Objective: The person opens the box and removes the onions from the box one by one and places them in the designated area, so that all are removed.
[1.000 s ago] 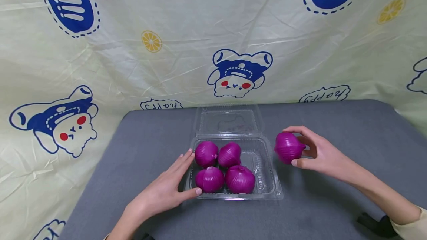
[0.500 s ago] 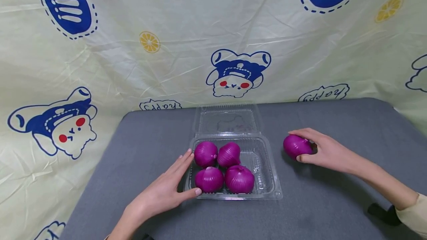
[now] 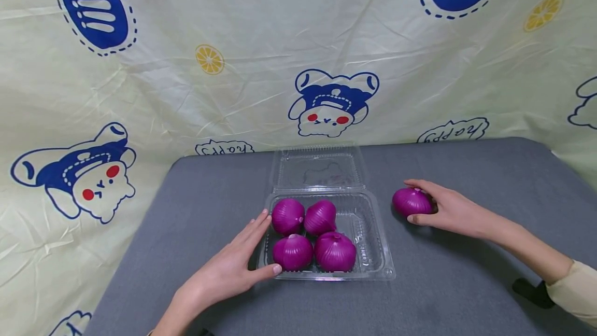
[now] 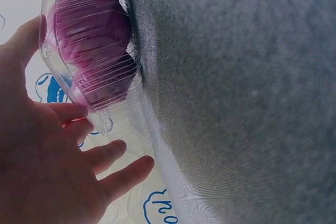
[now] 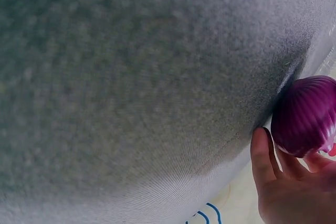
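Observation:
A clear plastic box (image 3: 368,268) with its lid tipped back holds several purple onions (image 3: 336,251), two in front and two behind, toward its left side. My left hand (image 3: 226,269) rests along the box's left edge, fingers extended and thumb at the front left corner. To the right of the box, my right hand (image 3: 454,212) holds another purple onion (image 3: 411,202) at the table surface, thumb on the near side and fingers on the far side. In the right wrist view that onion (image 5: 307,116) sits against the cloth beside my fingers.
The open lid (image 3: 319,167) lies behind the box, near the table's back edge. Grey cloth covers the table (image 3: 210,185). A pale printed sheet (image 3: 261,25) hangs behind it. The box's right part has bare floor beside the onions.
My right hand has moved slightly right and lowered its onion to the table, turning the onion's tip from sideways to upward. The left hand and the box have stayed put.

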The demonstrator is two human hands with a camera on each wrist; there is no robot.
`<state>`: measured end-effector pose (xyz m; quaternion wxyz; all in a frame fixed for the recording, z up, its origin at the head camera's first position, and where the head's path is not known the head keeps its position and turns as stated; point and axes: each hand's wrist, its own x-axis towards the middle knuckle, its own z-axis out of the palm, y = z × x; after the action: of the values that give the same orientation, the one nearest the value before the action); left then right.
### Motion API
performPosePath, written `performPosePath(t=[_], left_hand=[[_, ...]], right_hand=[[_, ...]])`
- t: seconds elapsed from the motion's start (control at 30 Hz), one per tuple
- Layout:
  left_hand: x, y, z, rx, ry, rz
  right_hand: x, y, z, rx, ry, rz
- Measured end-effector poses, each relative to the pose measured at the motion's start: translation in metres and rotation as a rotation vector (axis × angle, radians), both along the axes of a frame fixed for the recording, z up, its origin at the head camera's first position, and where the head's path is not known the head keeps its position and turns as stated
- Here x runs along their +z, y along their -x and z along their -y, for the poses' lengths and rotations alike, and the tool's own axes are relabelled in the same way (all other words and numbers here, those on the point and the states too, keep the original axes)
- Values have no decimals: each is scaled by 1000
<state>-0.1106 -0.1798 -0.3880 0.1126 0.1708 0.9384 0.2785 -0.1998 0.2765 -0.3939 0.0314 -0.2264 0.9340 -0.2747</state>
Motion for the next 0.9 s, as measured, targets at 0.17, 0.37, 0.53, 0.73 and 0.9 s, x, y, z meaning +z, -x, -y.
performPosePath(t=[0.17, 0.37, 0.53, 0.73, 0.9], left_hand=[[-1, 0, 0, 4, -1, 12], [-1, -1, 0, 12, 0, 17], [-1, -1, 0, 9, -2, 9], [-1, -1, 0, 1, -5, 4], [-1, -1, 0, 2, -5, 3]], right_hand=[[1, -1, -2, -8, 10, 35], [4, -6, -4, -13, 26, 2], [12, -13, 0, -30, 2, -65], [20, -25, 18, 12, -43, -228], [23, -34, 39, 62, -69, -291]])
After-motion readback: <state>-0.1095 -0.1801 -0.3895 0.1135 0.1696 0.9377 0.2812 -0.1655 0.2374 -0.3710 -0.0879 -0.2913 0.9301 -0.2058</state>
